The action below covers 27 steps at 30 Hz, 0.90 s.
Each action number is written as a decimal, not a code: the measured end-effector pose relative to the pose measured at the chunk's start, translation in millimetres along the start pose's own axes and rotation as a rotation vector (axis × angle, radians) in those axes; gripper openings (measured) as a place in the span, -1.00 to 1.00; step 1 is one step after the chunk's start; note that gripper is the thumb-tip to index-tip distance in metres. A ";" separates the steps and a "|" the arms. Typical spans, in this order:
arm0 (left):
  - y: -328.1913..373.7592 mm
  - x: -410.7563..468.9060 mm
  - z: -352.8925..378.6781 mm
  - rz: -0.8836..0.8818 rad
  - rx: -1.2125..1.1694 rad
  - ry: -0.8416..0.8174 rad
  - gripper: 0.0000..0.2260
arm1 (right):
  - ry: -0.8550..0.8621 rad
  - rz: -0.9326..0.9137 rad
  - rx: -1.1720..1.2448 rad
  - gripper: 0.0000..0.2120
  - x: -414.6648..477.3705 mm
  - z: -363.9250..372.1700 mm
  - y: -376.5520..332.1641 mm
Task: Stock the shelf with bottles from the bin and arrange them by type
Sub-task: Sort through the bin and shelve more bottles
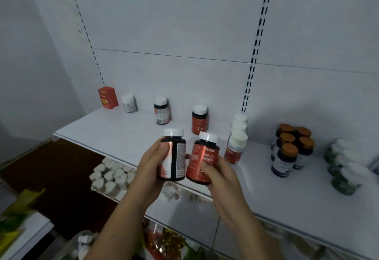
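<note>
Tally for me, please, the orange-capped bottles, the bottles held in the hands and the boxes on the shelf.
orange-capped bottles: 5
held bottles: 2, one in the left hand, one in the right hand
boxes: 1
Total: 8

"Fe" on the rear red bottle [200,122]; letters ending "TRICK" on the nearer tilted red bottle [202,157].

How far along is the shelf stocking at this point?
Done: orange-capped bottles and green bottles stand grouped on the shelf. In hand: left hand holds a dark bottle, right hand a red bottle. Left: shelving both by type.
</note>
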<state>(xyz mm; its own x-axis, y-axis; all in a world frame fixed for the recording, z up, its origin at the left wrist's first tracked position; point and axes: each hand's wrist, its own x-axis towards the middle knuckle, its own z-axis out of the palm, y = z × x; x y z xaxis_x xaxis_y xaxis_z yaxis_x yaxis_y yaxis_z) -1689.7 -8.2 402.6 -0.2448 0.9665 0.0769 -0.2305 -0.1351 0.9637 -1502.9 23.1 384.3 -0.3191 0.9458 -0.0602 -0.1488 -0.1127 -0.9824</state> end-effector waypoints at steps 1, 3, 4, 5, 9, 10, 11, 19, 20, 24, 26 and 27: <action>-1.5 8.8 -4.4 0.007 0.010 -0.006 -0.54 | 0.044 -0.024 -0.048 -0.57 8.1 1.5 2.1; -3.7 26.4 -14.4 0.028 0.045 -0.022 -0.59 | 0.123 -0.078 -0.160 -0.59 26.5 7.2 4.1; -4.1 36.2 -20.8 0.039 0.070 -0.028 -0.59 | 0.151 -0.096 -0.208 -0.60 36.4 11.7 4.9; -4.0 46.6 -27.6 0.052 0.101 -0.036 -0.58 | 0.177 -0.110 -0.256 -0.59 47.5 17.1 6.2; -7.2 91.4 -54.9 0.105 0.211 -0.060 -0.63 | 0.260 -0.122 -0.380 -0.49 95.3 35.2 16.8; -7.5 100.8 -60.1 0.109 0.219 -0.067 -0.63 | 0.277 -0.120 -0.393 -0.48 106.0 38.1 20.7; -8.1 109.7 -65.0 0.111 0.222 -0.076 -0.62 | 0.297 -0.116 -0.408 -0.48 115.5 41.2 23.8; -13.6 163.2 -107.0 0.074 0.247 -0.144 -0.45 | 0.434 -0.113 -0.505 -0.38 164.5 63.5 35.3; -15.4 167.2 -110.6 0.082 0.248 -0.146 -0.43 | 0.446 -0.112 -0.509 -0.38 167.1 64.7 35.3; -22.5 178.3 -121.9 0.112 0.240 -0.148 -0.45 | 0.483 -0.110 -0.525 -0.42 173.6 66.5 37.2; -24.0 181.1 -126.7 0.108 0.229 -0.136 -0.47 | 0.492 -0.101 -0.523 -0.43 175.8 66.6 39.3; -24.5 182.4 -129.4 0.104 0.230 -0.126 -0.47 | 0.497 -0.097 -0.526 -0.43 176.4 67.0 39.7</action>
<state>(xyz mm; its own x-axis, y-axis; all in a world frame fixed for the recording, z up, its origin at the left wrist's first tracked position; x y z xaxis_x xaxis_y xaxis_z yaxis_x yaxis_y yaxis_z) -1850.7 143.2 359.9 -0.1333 0.9716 0.1954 0.0127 -0.1955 0.9806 -1627.8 165.0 346.5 0.1537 0.9848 0.0812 0.3544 0.0218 -0.9349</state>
